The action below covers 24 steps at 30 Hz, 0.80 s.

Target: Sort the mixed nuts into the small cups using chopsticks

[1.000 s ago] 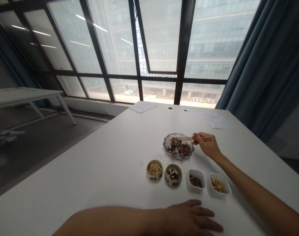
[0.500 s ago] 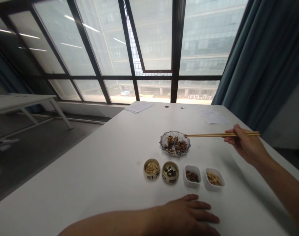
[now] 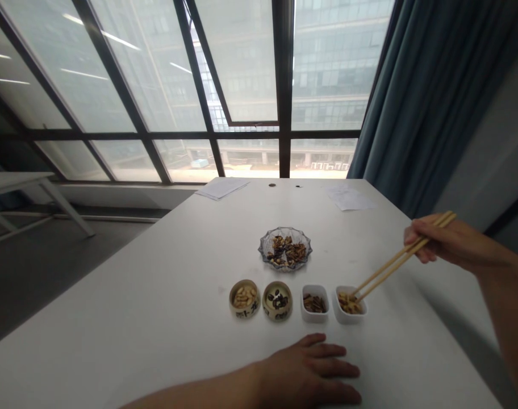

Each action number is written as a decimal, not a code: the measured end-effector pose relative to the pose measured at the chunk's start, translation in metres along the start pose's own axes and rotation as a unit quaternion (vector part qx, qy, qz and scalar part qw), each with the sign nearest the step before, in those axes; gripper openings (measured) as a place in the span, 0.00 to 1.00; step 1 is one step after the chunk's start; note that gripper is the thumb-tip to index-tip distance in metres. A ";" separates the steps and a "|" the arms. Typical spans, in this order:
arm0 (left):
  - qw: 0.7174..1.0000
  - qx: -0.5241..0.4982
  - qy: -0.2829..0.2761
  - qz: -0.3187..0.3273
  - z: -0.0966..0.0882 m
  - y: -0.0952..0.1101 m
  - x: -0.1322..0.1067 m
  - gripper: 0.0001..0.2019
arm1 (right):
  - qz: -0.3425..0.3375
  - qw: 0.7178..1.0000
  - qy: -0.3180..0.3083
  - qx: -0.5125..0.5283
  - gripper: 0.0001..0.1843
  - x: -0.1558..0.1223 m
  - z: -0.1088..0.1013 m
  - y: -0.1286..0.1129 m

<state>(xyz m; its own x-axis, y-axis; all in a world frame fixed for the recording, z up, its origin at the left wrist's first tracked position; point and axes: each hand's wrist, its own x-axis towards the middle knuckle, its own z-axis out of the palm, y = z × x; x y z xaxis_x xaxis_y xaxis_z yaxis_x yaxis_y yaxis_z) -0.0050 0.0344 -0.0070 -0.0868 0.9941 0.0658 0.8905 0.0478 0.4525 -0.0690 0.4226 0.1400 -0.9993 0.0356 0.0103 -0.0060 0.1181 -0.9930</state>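
My right hand [image 3: 446,241] grips a pair of wooden chopsticks [image 3: 387,275], slanting down to the left. Their tips reach into the right-hand white dish [image 3: 349,319], among yellowish pieces [image 3: 347,305]. Palm down on the table with fingers spread, my left hand [image 3: 305,369] lies in front of the dishes and holds nothing. Left of that dish stands another white dish [image 3: 314,318] of brown strips. Further left are two round pots, one [image 3: 277,314] with dark seeds and one [image 3: 244,313] with peanuts. Behind them sits a scalloped glass bowl [image 3: 263,248] of mixed brown bits.
Papers lie at the far left [image 3: 222,187] and far right [image 3: 350,197] of the white table [image 3: 157,307]. Two small dark spots show near its back edge. A blue curtain [image 3: 395,125] hangs at the right, beside large windows.
My right hand has swung the chopsticks from the glass bowl's right rim down into the right-hand white dish. The view has turned slightly right. My left hand stays flat on the table.
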 end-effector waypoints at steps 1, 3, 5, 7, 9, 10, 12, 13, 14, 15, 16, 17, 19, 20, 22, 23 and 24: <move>1.000 0.003 0.000 0.001 0.000 0.000 0.000 0.21 | 0.001 1.000 -0.016 -0.007 0.27 0.000 0.001 0.000; 1.000 0.004 0.001 0.001 0.000 0.000 0.000 0.21 | 0.004 0.999 -0.038 -0.015 0.27 0.001 0.004 0.001; 1.000 0.005 0.003 0.000 0.000 0.000 0.000 0.21 | 0.015 0.998 -0.050 -0.019 0.27 0.003 0.006 0.002; 1.000 0.012 0.005 0.001 0.000 0.000 0.001 0.21 | 0.015 0.998 -0.056 -0.021 0.27 0.004 0.007 0.003; 1.000 0.030 0.007 0.005 -0.001 0.000 0.001 0.20 | 0.010 0.997 -0.063 -0.031 0.28 0.005 0.007 0.004; 0.999 0.041 0.010 0.007 -0.001 0.000 0.001 0.20 | 0.009 0.997 -0.064 -0.038 0.29 0.006 0.006 0.004; 0.998 0.061 0.015 0.010 0.000 0.000 0.000 0.20 | 0.008 0.997 -0.063 -0.048 0.30 0.006 0.004 0.005; 0.998 0.067 0.017 0.011 0.000 0.000 0.000 0.19 | 0.008 0.997 -0.061 -0.049 0.30 0.006 0.003 0.005; 0.997 0.068 0.017 0.013 0.000 -0.001 0.000 0.20 | 0.008 0.997 -0.059 -0.048 0.30 0.006 0.002 0.004; 0.998 0.067 0.016 0.014 0.000 -0.001 0.000 0.20 | 0.007 0.998 -0.053 -0.044 0.30 0.006 0.001 0.004; 0.998 0.064 0.014 0.016 0.000 -0.001 0.000 0.20 | 0.004 0.998 -0.045 -0.037 0.29 0.006 0.001 0.004; 0.998 0.060 0.013 0.015 0.000 -0.001 0.000 0.20 | -0.003 0.999 -0.035 -0.029 0.29 0.006 0.000 0.003; 0.998 0.053 0.012 0.011 0.000 0.000 0.000 0.20 | -0.027 1.000 -0.006 -0.006 0.27 0.007 0.000 0.002; 0.999 0.051 0.011 0.008 0.000 0.000 0.000 0.20 | -0.045 0.999 0.013 0.008 0.26 0.007 0.001 0.001; 0.999 0.048 0.008 0.004 -0.001 0.002 0.000 0.21 | -0.080 0.994 0.059 0.040 0.22 0.009 0.004 0.000; 0.999 0.049 0.008 0.003 -0.002 0.003 0.001 0.21 | -0.097 0.990 0.085 0.061 0.21 0.009 0.006 -0.001; 0.999 0.051 0.008 0.003 -0.003 0.003 0.001 0.21 | -0.113 0.984 0.111 0.085 0.19 0.010 0.009 -0.003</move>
<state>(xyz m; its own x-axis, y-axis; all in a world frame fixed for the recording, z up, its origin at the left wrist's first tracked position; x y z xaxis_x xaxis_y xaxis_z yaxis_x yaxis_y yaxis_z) -0.0033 0.0352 -0.0032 -0.0885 0.9926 0.0829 0.9315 0.0530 0.3599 -0.0793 0.4141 0.1416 -0.9393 0.2454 0.2400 -0.2523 -0.0195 -0.9674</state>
